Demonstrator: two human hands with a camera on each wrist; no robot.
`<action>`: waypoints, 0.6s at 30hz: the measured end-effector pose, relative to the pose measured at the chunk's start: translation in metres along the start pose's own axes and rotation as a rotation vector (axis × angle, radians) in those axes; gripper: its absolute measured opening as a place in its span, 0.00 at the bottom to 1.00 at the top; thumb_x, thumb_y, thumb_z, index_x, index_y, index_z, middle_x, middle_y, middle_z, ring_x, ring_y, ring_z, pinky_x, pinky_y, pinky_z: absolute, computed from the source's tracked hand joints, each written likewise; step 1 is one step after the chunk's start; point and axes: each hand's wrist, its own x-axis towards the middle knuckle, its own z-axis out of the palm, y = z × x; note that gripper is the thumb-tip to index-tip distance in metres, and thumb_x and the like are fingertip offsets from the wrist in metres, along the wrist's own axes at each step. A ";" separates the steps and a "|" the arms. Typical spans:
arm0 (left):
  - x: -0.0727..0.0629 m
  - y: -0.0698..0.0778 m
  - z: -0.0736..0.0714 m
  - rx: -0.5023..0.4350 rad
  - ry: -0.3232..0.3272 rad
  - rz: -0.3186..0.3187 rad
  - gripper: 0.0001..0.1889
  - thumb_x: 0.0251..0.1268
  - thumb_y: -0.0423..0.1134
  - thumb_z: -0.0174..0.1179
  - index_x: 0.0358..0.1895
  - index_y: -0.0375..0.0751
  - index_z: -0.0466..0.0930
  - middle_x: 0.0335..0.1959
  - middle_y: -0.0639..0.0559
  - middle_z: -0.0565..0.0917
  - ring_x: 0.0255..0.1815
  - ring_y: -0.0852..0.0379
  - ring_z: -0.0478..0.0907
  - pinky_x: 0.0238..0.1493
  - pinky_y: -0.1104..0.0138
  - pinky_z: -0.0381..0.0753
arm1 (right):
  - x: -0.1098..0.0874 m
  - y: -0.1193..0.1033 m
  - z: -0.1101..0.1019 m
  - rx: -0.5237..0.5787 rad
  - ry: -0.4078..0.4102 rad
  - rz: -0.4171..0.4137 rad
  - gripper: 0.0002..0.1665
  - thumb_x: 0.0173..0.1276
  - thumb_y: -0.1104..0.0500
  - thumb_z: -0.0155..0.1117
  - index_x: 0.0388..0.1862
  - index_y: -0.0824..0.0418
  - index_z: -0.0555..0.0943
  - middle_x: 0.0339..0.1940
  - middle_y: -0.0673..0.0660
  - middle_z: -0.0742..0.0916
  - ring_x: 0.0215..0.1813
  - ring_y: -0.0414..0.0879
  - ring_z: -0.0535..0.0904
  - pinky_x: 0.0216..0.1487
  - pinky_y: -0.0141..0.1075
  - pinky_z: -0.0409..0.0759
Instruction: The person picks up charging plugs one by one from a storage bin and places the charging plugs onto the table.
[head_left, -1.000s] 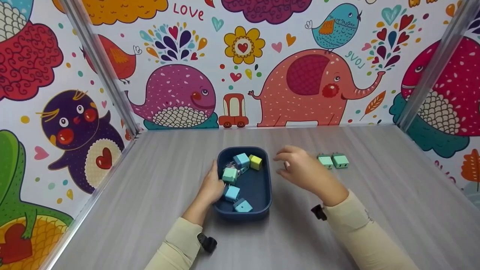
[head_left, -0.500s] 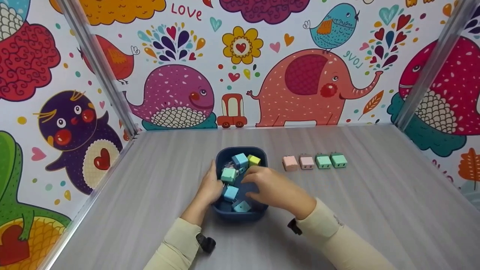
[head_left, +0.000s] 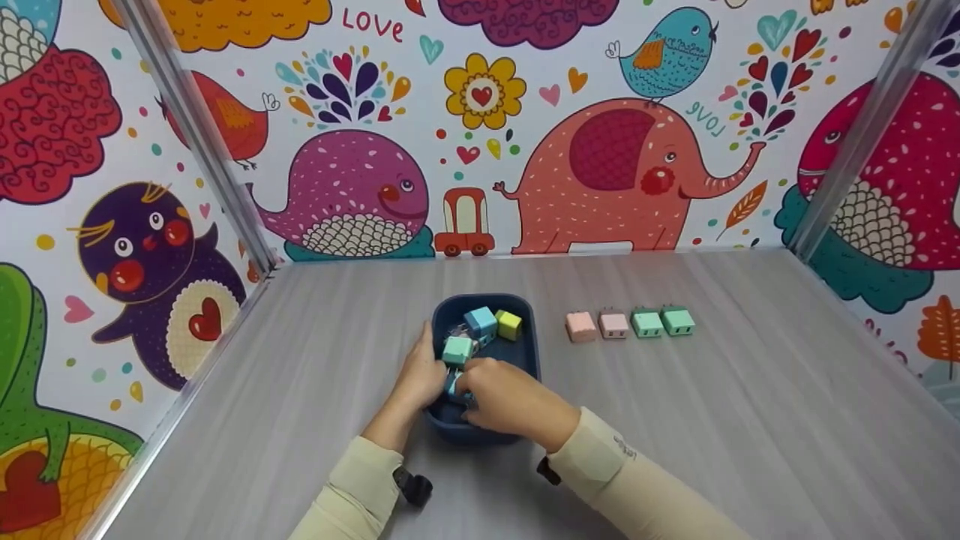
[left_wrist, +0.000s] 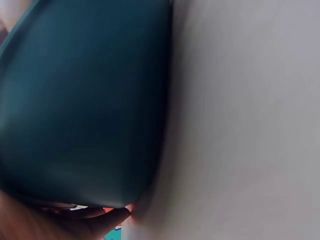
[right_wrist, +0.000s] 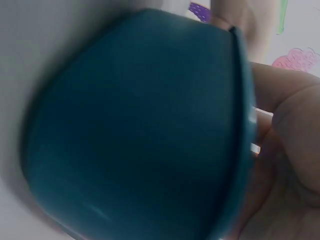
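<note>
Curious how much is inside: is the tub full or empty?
Neither: the tub holds a yellow cube, a green cube and more, with bare space showing.

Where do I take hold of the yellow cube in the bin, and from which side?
Probably pinch the yellow cube by its near and far faces, from above and the near side. The larger blue cube crowds its left, while its near face looks free. Clearance to the navy bin's far wall is hard to judge.
</note>
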 end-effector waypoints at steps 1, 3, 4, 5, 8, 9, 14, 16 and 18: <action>0.000 0.000 0.000 -0.001 0.000 0.000 0.41 0.67 0.19 0.44 0.85 0.24 0.43 0.84 0.26 0.53 0.85 0.32 0.52 0.81 0.42 0.58 | 0.000 0.001 0.001 0.013 0.000 -0.001 0.12 0.62 0.64 0.82 0.44 0.62 0.93 0.41 0.54 0.89 0.42 0.39 0.85 0.44 0.32 0.86; 0.000 0.001 0.000 -0.008 -0.001 -0.005 0.41 0.68 0.19 0.44 0.85 0.24 0.43 0.84 0.26 0.53 0.85 0.32 0.52 0.81 0.42 0.57 | 0.001 0.003 0.003 0.043 -0.004 0.002 0.10 0.61 0.66 0.82 0.42 0.62 0.93 0.40 0.53 0.89 0.42 0.39 0.85 0.44 0.31 0.86; 0.000 0.001 0.001 -0.008 -0.001 -0.004 0.41 0.68 0.20 0.44 0.85 0.24 0.43 0.84 0.27 0.53 0.85 0.32 0.51 0.81 0.42 0.57 | 0.002 0.004 0.004 0.058 -0.008 0.004 0.09 0.61 0.67 0.81 0.41 0.62 0.93 0.39 0.52 0.89 0.42 0.39 0.84 0.44 0.31 0.86; 0.000 0.001 0.001 -0.007 0.001 -0.002 0.41 0.68 0.20 0.44 0.85 0.24 0.43 0.84 0.26 0.53 0.85 0.32 0.51 0.81 0.42 0.57 | 0.002 0.005 0.005 0.074 -0.012 0.004 0.09 0.60 0.69 0.81 0.40 0.62 0.93 0.39 0.52 0.89 0.41 0.39 0.84 0.43 0.30 0.86; 0.000 0.001 0.001 -0.005 0.000 0.002 0.41 0.69 0.20 0.44 0.85 0.24 0.43 0.84 0.26 0.53 0.85 0.32 0.51 0.82 0.43 0.56 | 0.003 0.009 0.006 0.107 -0.027 0.010 0.09 0.59 0.72 0.79 0.36 0.61 0.93 0.36 0.51 0.90 0.40 0.38 0.84 0.41 0.29 0.85; 0.000 0.001 0.001 -0.004 -0.001 0.001 0.41 0.69 0.20 0.44 0.85 0.24 0.43 0.85 0.27 0.53 0.85 0.32 0.51 0.82 0.43 0.56 | 0.004 0.011 0.006 0.114 -0.029 0.010 0.09 0.58 0.73 0.78 0.36 0.61 0.93 0.36 0.51 0.90 0.40 0.38 0.85 0.40 0.29 0.85; 0.000 0.002 0.001 -0.001 0.003 -0.001 0.40 0.69 0.20 0.44 0.85 0.24 0.43 0.84 0.27 0.53 0.85 0.33 0.52 0.82 0.43 0.56 | 0.004 0.012 0.006 0.138 -0.052 0.042 0.10 0.59 0.74 0.77 0.35 0.62 0.93 0.35 0.51 0.92 0.36 0.36 0.85 0.38 0.29 0.85; 0.000 0.001 0.001 -0.004 0.007 0.004 0.41 0.68 0.19 0.44 0.84 0.24 0.44 0.84 0.26 0.54 0.85 0.33 0.52 0.82 0.43 0.56 | 0.003 0.013 0.005 0.138 -0.064 0.054 0.09 0.59 0.74 0.76 0.34 0.63 0.93 0.33 0.52 0.92 0.33 0.35 0.83 0.36 0.29 0.84; 0.000 0.001 0.001 -0.008 0.008 0.009 0.41 0.67 0.19 0.44 0.84 0.23 0.44 0.84 0.26 0.54 0.85 0.33 0.52 0.82 0.43 0.56 | 0.002 0.014 0.003 0.129 -0.077 0.060 0.09 0.59 0.75 0.75 0.34 0.63 0.93 0.32 0.52 0.92 0.30 0.34 0.82 0.34 0.29 0.83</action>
